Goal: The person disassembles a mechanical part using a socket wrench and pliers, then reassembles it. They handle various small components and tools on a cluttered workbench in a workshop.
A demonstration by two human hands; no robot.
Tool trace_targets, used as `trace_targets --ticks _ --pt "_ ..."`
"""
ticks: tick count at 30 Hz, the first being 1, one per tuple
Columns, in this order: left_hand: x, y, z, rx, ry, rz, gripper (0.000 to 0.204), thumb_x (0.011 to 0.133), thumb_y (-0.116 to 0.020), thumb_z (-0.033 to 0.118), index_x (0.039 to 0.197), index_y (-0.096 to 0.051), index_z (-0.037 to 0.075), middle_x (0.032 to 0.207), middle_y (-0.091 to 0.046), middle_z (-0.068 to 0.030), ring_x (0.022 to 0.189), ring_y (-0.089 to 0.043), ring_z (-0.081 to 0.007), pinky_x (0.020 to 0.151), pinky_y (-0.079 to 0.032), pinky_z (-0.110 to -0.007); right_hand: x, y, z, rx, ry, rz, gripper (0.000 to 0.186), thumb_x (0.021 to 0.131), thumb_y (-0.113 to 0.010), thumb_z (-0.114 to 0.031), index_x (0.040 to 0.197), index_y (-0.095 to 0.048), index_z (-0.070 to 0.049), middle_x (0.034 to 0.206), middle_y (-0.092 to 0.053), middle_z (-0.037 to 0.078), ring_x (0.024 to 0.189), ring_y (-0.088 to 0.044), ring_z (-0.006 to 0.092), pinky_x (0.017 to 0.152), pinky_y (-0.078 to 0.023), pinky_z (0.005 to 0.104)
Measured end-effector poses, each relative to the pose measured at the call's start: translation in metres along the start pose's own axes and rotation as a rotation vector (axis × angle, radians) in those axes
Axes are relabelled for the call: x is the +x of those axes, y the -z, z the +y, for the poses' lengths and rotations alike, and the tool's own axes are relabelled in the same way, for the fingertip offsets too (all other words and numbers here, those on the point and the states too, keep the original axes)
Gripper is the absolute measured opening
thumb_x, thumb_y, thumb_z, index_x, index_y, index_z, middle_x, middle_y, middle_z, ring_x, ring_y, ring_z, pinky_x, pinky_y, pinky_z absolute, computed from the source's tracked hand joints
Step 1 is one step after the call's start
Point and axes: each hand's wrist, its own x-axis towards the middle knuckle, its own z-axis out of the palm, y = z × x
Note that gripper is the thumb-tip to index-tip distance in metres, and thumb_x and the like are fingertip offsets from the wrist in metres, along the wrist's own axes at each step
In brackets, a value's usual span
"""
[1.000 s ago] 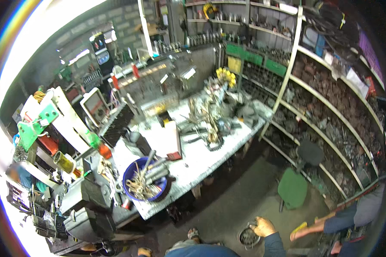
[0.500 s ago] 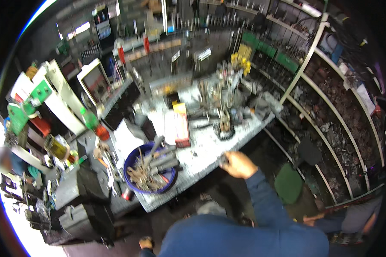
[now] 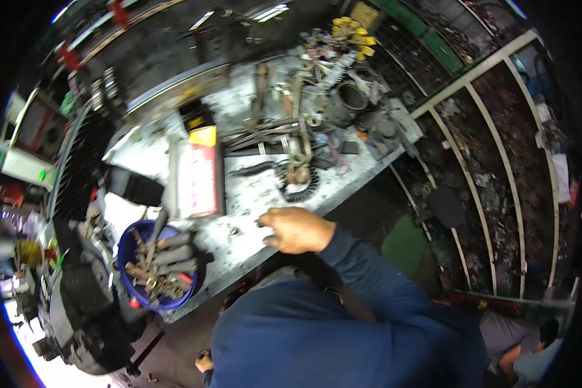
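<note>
My right hand [image 3: 297, 229] rests on the front edge of the grey workbench [image 3: 343, 184], fingers curled down; a small dark bit lies at its fingertips, and I cannot tell whether it is gripped. Small nuts [image 3: 231, 229] lie just left of the hand. A black toothed ring [image 3: 302, 183] with a rusty part on it sits just beyond the hand. My blue sleeve runs down to the lower edge. Only a sliver of my left hand [image 3: 204, 363] shows low down beside my body, its fingers hidden.
A blue bowl [image 3: 155, 265] of rusty metal parts stands at the bench's left end, a red and white box [image 3: 197, 178] behind it. Tools and a metal cylinder [image 3: 350, 97] crowd the far side. Parts shelves [image 3: 491, 161] stand right, a green stool [image 3: 404, 242] below. Another person [image 3: 527, 359] sits at lower right.
My right hand has come up from a round part near the floor onto the bench edge. My head has moved in closer, over the bench.
</note>
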Motion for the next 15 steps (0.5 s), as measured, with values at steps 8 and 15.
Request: trace_targets --ticks 8,15 --pt "-0.004 0.008 0.069 -0.546 0.151 -0.148 0.028 0.088 -0.079 0.026 0.108 -0.075 0.006 0.079 -0.071 -0.0097 0.070 -0.066 -0.0250 0.066 -0.057 -0.042 0.020 0.030 0.026 0.005 0.045 -0.067 0.039 0.093 -0.074 -0.027 0.119 -0.064 0.001 0.113 -0.068 0.022 0.106 -0.069 0.0441 0.091 -0.055 0.0527" --pt "0.002 0.032 0.101 -0.099 0.098 -0.206 0.025 0.089 -0.080 0.021 0.107 -0.072 0.005 0.089 -0.073 -0.0115 0.073 -0.066 -0.0256 0.064 -0.055 -0.040 -0.007 0.039 0.057 0.174 0.059 0.082 0.036 0.091 -0.074 -0.024 0.111 -0.065 0.004 0.107 -0.070 0.024 0.103 -0.069 0.0459 0.090 -0.054 0.0534"
